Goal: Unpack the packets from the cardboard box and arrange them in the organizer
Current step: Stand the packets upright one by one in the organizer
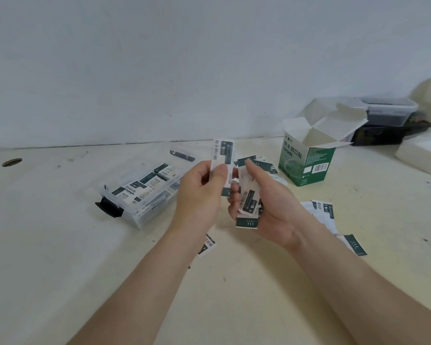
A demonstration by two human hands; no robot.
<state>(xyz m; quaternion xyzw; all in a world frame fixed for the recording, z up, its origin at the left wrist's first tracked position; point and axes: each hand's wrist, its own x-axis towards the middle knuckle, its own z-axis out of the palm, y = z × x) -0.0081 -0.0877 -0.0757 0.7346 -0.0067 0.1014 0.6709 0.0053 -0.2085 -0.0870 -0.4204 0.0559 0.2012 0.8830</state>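
While left hand (199,192), right hand (266,207) grip packets (248,207), organizer (147,215) holds more.

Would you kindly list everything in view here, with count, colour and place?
Clear plastic organizer: one, black latch, left of centre.
Filed packets: several, white and dark green, inside the organizer.
Open cardboard box: one, green and white, upright, right of centre.
Loose packets: several, white and green, scattered on the table around the hands.
Lidded plastic container: one, clear, dark contents, far right.
Cream table: one, under everything.
Left hand: pinches a single packet.
Right hand: holds a stack of packets.
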